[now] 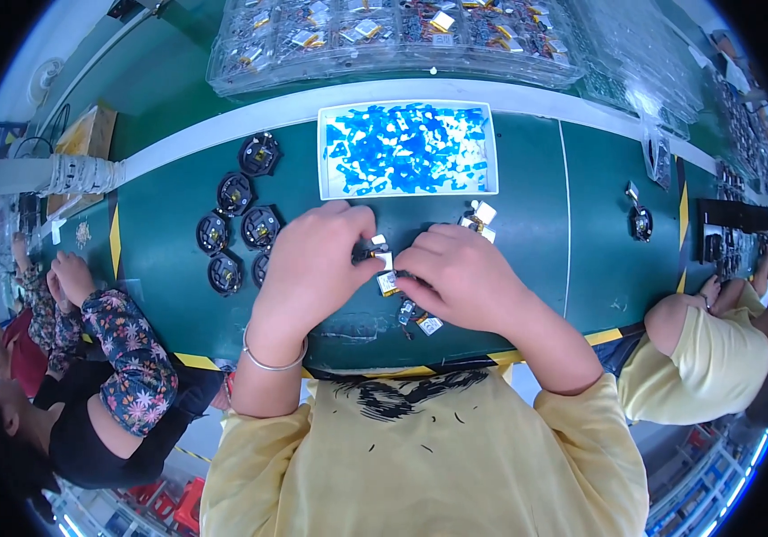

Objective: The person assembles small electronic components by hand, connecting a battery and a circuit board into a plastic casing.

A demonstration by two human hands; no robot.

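My left hand (317,259) is closed in a pinch, with fingertips at a small dark electronic part (369,254). My right hand (460,273) faces it, its thumb and finger pinched at the edge of a small silver pouch battery (387,284) with a yellow strip. The fingers partly hide both parts. Close to the right thumb, another small battery (430,325) with a dark circuit piece lies on the table. Several more silver batteries (484,213) sit just beyond my right hand.
A white tray (323,161) of blue-and-white pieces stands ahead. Round black housings (235,193) lie at left; another housing (641,223) lies at right. Clear trays (223,76) of batteries stand at the back. A person in a flowered sleeve (138,367) sits left, another in yellow (697,376) right.
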